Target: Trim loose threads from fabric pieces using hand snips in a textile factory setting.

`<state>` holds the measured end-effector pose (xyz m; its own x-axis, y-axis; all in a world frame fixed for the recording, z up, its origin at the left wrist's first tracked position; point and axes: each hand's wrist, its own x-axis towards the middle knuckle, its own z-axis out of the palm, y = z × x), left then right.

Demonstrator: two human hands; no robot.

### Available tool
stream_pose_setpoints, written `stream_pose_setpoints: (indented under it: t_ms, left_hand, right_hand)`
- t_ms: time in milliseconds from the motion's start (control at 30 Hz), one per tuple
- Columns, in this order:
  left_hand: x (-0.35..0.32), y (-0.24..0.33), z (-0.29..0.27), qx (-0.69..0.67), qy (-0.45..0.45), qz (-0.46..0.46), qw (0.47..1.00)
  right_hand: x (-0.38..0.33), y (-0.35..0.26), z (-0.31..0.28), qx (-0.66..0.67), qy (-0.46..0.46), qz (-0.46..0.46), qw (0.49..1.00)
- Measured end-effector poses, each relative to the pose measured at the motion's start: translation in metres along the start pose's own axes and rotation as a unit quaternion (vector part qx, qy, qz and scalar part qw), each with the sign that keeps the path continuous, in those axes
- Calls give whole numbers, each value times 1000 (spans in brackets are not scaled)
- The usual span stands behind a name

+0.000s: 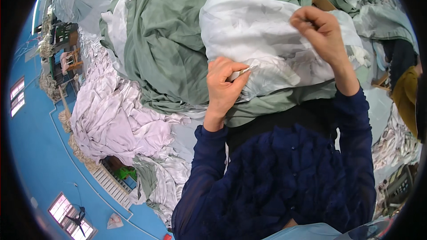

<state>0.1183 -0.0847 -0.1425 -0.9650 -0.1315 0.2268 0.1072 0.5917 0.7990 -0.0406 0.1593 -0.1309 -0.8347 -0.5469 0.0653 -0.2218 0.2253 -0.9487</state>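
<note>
A white cloth (244, 26) with faint grey patterning lies spread across my lap, over a sage-green cloth (167, 40). My left hand (220, 82) pinches a gathered edge of the white cloth between thumb and forefinger. To the right, my right hand (321, 31) is raised above the same cloth, its thumb and curled fingers drawn together. Its fingertips are slightly blurred, and anything small between them is too fine to make out. Folds of the green cloth hang below the white one, against my black lower garment.
A heap of pale lilac-white fabric (115, 120) lies to the left, with more green and white cloth below it. A brown cardboard edge (322, 2) pokes out behind the white cloth. At the far right is a mustard-coloured cloth (405, 100). A blue wall (35, 146) stands at left.
</note>
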Motion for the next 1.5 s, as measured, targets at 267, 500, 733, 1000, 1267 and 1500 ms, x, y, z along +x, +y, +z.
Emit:
stream_pose_setpoints:
  t_ms: [267, 500, 733, 1000, 1267, 1500]
  left_hand:
    - [-2, 8, 5, -1, 5, 20, 1000]
    - [-14, 5, 15, 34, 73, 30, 996]
    - [-16, 3, 25, 23, 121, 84, 989]
    - [-13, 2, 26, 56, 133, 132, 981]
    - [-13, 1, 25, 49, 131, 136, 981]
    - [-12, 0, 25, 54, 131, 135, 981]
  right_hand:
    - [-26, 57, -148, -443, 250, 215, 834]
    - [-52, -5, -4, -65, -1, 61, 996]
    - [-50, -30, 54, -54, -69, -11, 996]
    - [-51, -33, 68, -102, -60, -44, 992]
    - [-50, -31, 71, -113, -63, -53, 990]
    - [-47, -28, 74, -104, -59, -61, 991]
